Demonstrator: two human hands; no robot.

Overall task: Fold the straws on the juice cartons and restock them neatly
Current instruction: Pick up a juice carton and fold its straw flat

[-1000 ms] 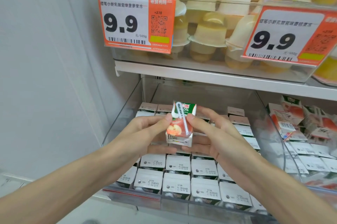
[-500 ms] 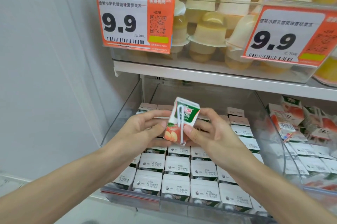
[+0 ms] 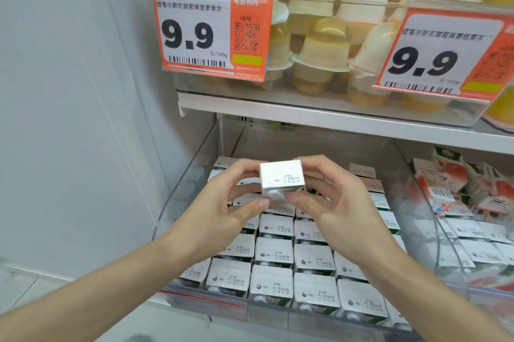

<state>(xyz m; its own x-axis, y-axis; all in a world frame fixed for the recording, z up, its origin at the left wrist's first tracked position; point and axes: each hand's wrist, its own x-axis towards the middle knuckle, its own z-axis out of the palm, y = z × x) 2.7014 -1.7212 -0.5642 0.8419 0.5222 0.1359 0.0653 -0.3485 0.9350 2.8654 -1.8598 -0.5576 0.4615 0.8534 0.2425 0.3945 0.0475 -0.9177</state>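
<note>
Held carton (image 3: 281,176): white top, black date print (small dark mark beside it). Binned cartons (image 3: 274,283): same white tops, green showing on front faces. Price tags (image 3: 211,30): orange, white panel, black numerals and barcode. Jelly cups (image 3: 324,49): pale yellow, some orange.

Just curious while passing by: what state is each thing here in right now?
juice carton: held by both hands above the clear bin, white top toward the camera.
left hand: gripping the carton's left side.
right hand: gripping its right side.
stocked cartons: upright in neat rows in the clear bin.
neighbouring cartons: jumbled, some lying tilted.
</note>
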